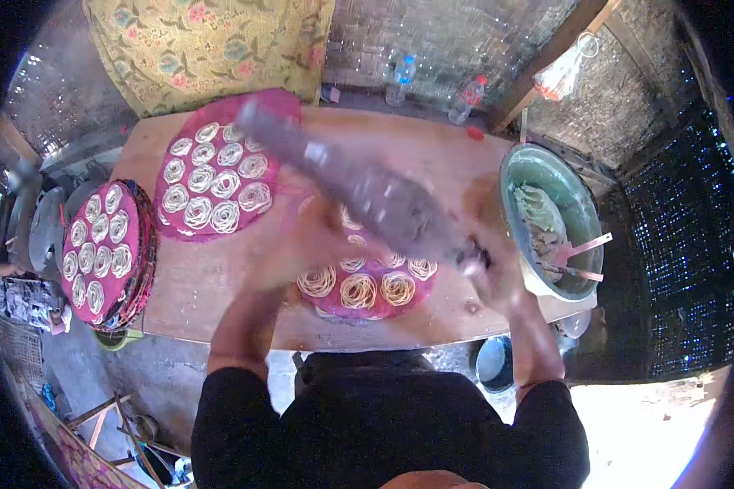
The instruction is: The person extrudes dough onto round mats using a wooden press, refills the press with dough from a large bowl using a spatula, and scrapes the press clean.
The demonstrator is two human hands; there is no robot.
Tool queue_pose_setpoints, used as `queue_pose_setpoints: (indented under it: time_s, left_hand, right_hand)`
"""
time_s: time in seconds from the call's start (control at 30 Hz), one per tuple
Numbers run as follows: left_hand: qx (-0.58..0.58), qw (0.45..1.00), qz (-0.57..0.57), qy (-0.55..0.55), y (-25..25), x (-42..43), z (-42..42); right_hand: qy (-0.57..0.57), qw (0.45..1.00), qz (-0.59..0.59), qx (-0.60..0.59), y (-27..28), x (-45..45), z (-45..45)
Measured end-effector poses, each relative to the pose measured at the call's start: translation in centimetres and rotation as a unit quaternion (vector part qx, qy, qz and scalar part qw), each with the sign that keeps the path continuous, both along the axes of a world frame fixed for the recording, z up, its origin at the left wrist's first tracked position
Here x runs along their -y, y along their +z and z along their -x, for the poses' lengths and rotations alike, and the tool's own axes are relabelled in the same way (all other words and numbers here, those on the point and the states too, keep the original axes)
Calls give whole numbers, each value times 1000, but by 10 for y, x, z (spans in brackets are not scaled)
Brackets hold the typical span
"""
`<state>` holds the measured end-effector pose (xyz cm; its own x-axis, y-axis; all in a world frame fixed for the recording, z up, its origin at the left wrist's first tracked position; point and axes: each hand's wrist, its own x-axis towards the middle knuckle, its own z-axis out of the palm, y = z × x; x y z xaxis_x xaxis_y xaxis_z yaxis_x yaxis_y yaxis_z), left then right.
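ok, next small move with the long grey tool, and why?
Probably steady the long grey tool above the near pink mat: it slants from the right hand across that mat, blurred, and partly hides the pale coils there.

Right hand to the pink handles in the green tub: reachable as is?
Probably not without letting go: the right hand seems to grip the blurred long tool. Otherwise likely yes; the pink handles lie close by in the green tub, whose near rim looks unblocked.

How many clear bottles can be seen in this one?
2: a blue-capped bottle by the back wall, and a red-capped bottle to its right. Others could be hidden from view.
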<state>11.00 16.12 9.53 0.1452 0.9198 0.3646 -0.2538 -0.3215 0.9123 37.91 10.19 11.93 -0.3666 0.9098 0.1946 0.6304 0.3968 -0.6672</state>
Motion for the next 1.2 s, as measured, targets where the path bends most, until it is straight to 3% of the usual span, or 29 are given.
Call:
queue_pose_setpoints:
  time_s: [0.07, 0.13, 0.23, 0.27, 0.33, 0.4, 0.47, 0.5, 0.57, 0.6, 0.7, 0.73, 0.77, 0.8, 0.83, 0.87, 0.93, 0.97, 1.0, 1.07, 1.13, 1.2]
  left_hand:
    - [-218, 967, 91, -92, -58, 48, 12]
    - [-354, 907, 124, -190, -107, 91, 16]
    - [-401, 883, 57, -236, -154, 135, -6]
    - [-406, 886, 16, -224, -165, 142, -17]
    - [-416, 890, -74, -173, -190, 146, -40]
    - [-424, 887, -154, -94, -230, 135, -68]
    - [-434, 876, -209, -38, -257, 115, -79]
    - [-436, 868, -237, -29, -258, 104, -79]
    - [-449, 823, -335, -95, -152, 88, -39]
    - [-448, 798, -382, -128, -98, 80, -19]
    - [-373, 886, -122, -248, -69, 81, -21]
    - [-339, 897, -37, -282, -59, 79, -19]
    - [-299, 901, 47, -311, -48, 78, -15]
    - [-301, 904, 46, -300, -28, 83, -9]
    - [-335, 888, 135, -282, -6, 91, -4]
    - [-363, 865, 223, -264, 5, 95, 0]
    - [-281, 902, -63, -321, -1, 96, 1]
    - [-399, 874, -14, -276, -3, 103, 7]
    - [-509, 829, 36, -228, 29, 112, 10]
    - [-390, 897, 24, -208, 1, 107, 11]
    - [-569, 809, -5, -147, 36, 116, 18]
    - [-617, 775, -32, -133, -16, 106, 31]
  right_hand:
    - [77, 991, 105, 10, -17, 9, -1]
    - [113, 960, 254, 36, -21, 21, 9]
    - [165, 963, 213, 19, -60, 19, 4]
    - [168, 962, 213, 17, -83, 11, -1]
    - [153, 956, 228, -102, -128, -14, -9]
    - [169, 951, 241, -91, -143, -34, -4]
    - [187, 948, 247, -76, -110, -46, 13]
    - [244, 958, 117, -91, -57, -34, 37]
    - [385, 915, -85, -85, 5, -17, 79]
    - [428, 899, -27, -89, 26, 2, 98]
    - [459, 858, 208, -98, 70, 58, 129]
    - [485, 871, -81, 8, 74, 64, 122]
    - [490, 840, -224, 65, 72, 65, 116]
    - [472, 793, -370, 106, 70, 66, 111]
    - [434, 867, -233, 76, 62, 63, 105]
    - [416, 893, -161, 64, 60, 59, 101]
    - [374, 927, -29, -23, 61, 49, 94]
    - [352, 931, 32, -93, 63, 45, 94]
    - [351, 931, 30, -93, 63, 44, 95]
    - [153, 954, -210, -150, 61, 42, 95]
    - [138, 965, -126, -184, 52, 36, 77]
    - [86, 942, -193, -261, 52, 30, 62]
